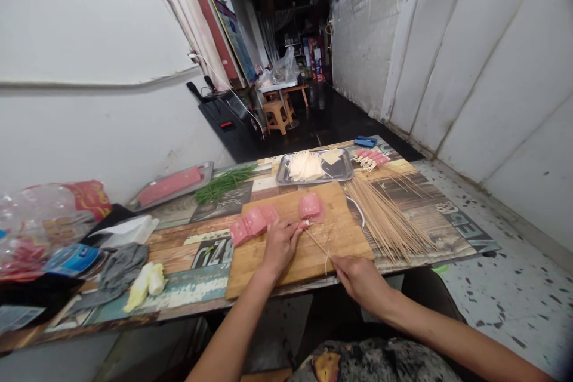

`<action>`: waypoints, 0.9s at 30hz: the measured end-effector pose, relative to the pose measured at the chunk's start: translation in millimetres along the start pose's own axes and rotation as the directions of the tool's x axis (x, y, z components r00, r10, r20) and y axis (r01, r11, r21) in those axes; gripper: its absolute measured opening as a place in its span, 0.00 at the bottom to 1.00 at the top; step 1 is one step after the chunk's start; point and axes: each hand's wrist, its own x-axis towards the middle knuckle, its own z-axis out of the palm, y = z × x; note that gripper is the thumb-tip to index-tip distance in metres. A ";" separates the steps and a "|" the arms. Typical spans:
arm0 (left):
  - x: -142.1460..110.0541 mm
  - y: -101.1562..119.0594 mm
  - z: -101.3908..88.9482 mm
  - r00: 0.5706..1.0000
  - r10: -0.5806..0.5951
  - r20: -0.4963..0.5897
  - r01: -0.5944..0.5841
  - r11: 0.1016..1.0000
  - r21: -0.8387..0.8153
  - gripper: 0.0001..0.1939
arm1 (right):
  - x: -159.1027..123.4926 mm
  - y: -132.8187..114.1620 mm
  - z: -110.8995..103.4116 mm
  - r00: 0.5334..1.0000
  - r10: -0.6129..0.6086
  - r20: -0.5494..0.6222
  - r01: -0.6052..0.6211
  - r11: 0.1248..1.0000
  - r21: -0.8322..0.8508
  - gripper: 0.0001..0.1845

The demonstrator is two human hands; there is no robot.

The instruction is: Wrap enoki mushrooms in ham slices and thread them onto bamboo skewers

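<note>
From where I stand, the worktop (179,246) has a patchwork plank print, and a smooth wooden board (342,224) lies on it. Thin, moist pink slices (256,221) overlap at the board's left, and a squarish pink stack (310,206) sits near its far edge. The left hand (281,246) is nearly closed, its fingertips clamped on a small pink roll (303,224) at the skewer's far end. The right hand (356,274) pinches the slender skewer (317,243) near its other end, above the board. Straight, dry-looking sticks (394,221) fan out beside the board.
</note>
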 end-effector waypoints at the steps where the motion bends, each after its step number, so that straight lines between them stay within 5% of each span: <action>1: 0.0 1.1 -0.8 1.000 -0.001 -0.002 0.001 1.000 0.012 0.14 | 1.5 -2.1 -2.3 1.000 0.007 0.026 -0.007 1.000 -0.022 0.15; 10: 0.4 3.9 -1.3 1.000 0.014 -0.009 -0.014 1.000 -0.012 0.14 | 16.8 -21.1 -19.7 0.979 0.077 0.188 -0.053 0.990 -0.130 0.15; 27: 1.2 2.3 -3.4 0.999 0.050 0.013 -0.051 0.996 0.066 0.11 | 72.8 -22.5 -7.3 0.991 0.040 0.125 -0.008 0.968 -0.251 0.14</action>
